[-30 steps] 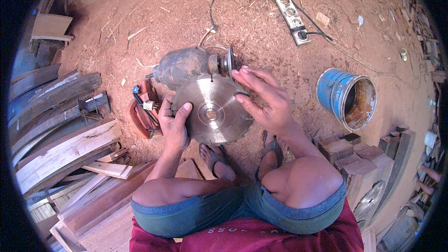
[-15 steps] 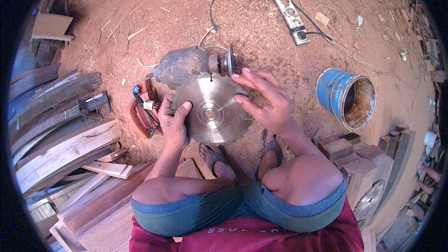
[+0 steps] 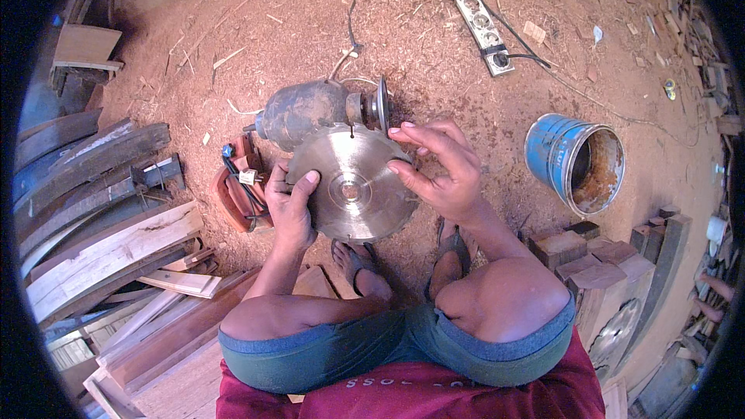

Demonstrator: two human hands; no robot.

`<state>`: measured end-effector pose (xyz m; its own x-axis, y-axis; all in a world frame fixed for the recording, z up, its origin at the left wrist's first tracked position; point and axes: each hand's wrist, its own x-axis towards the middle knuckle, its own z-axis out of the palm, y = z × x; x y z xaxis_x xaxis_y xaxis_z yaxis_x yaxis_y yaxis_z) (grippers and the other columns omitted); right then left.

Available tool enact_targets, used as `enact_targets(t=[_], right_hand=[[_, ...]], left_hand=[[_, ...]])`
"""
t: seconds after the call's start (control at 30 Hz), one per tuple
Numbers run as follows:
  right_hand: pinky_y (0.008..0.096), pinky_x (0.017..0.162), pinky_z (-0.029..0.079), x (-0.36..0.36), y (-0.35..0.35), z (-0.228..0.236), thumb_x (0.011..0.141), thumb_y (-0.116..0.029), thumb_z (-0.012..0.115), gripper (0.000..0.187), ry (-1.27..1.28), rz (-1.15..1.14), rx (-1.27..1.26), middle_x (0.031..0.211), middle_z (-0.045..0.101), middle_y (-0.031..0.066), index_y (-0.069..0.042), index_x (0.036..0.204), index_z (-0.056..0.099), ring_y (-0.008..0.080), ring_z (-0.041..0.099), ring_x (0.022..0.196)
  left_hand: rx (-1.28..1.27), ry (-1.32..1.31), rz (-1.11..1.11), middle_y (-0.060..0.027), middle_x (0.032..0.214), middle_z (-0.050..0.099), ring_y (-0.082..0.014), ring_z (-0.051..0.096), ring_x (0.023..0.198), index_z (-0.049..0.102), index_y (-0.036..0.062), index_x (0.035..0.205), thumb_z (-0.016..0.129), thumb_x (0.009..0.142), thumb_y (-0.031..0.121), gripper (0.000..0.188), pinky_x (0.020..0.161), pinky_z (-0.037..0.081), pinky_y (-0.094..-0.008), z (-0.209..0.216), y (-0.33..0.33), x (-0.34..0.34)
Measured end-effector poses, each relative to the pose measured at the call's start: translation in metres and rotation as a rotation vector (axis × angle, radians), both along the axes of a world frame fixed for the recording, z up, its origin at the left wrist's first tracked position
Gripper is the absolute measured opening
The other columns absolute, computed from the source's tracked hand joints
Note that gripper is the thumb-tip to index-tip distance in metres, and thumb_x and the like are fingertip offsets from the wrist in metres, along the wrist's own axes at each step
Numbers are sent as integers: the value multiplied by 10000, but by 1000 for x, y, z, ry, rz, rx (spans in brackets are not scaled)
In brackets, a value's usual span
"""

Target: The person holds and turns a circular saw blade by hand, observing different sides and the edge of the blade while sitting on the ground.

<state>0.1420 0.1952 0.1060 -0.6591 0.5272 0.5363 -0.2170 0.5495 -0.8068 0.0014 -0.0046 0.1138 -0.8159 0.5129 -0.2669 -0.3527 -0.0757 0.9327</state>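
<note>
On the shaving-strewn floor [image 3: 310, 15], boards [image 3: 116, 240] lie stacked to my left, presumably kept aside to leave me elbow room. Ahead sits a motor [image 3: 305, 112], its thin wheel [image 3: 382, 105] facing right, close enough, I judge, to reach while I squat. Between my knees and the motor is the saw blade [image 3: 351, 206], face up, its far edge near the wheel. My left grip [image 3: 291, 206] is closed on its left rim, thumb on top, probably to steady the disc. My right grip [image 3: 446, 174] curls at the right rim, thumb at the edge; I cannot tell whether it pinches. To my right stands a blue bucket [image 3: 551, 151], rust-brown inside; its dark bottom hides any contents. Farther off, a power strip [image 3: 483, 31] holds one black plug [image 3: 500, 60].
</note>
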Motion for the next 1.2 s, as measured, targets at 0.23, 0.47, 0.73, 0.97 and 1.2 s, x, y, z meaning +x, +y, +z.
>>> enact_targets(t=[0.23, 0.47, 0.73, 0.97, 1.2], right_hand=[[289, 736, 556, -1, 0, -1, 723, -7, 823, 633, 19, 64, 42, 1121, 721, 116, 13, 1300, 563, 212, 632, 1015], [293, 741, 556, 0, 0, -5, 723, -14, 828, 631, 17, 50, 40, 1112, 724, 117, 22, 1295, 564, 212, 643, 989], [274, 680, 541, 1, -1, -4, 687, -23, 852, 636, 6, 32, 20, 1113, 724, 105, -1, 1261, 580, 198, 649, 964], [267, 663, 539, 2, -1, -6, 673, -12, 856, 648, 4, 20, 24, 1108, 723, 104, -17, 1260, 581, 198, 653, 955], [269, 726, 536, 7, -15, -15, 758, 7, 804, 485, -100, 124, -555, 994, 721, 105, 13, 1200, 604, 178, 666, 921]], left_hand=[[-10, 19, 33, -84, 1067, 654, -184, 642, 955, 544, 35, 1121, 670, 858, 78, 295, 892, 519, -327, -4, -4, -5], [-10, -2, 42, -86, 1078, 651, -185, 639, 969, 542, 34, 1125, 676, 868, 99, 297, 892, 520, -329, -6, -4, -6], [-6, 0, 48, -84, 1062, 652, -180, 638, 950, 540, 33, 1106, 667, 871, 97, 275, 882, 522, -326, -7, -3, -6], [-16, 8, 44, -81, 1048, 649, -181, 637, 930, 538, 36, 1104, 671, 865, 118, 285, 867, 526, -323, -8, -4, -6], [61, 77, 73, -77, 1112, 630, -205, 615, 1008, 536, 43, 1172, 702, 878, 150, 354, 949, 485, -367, 1, 0, 0]])
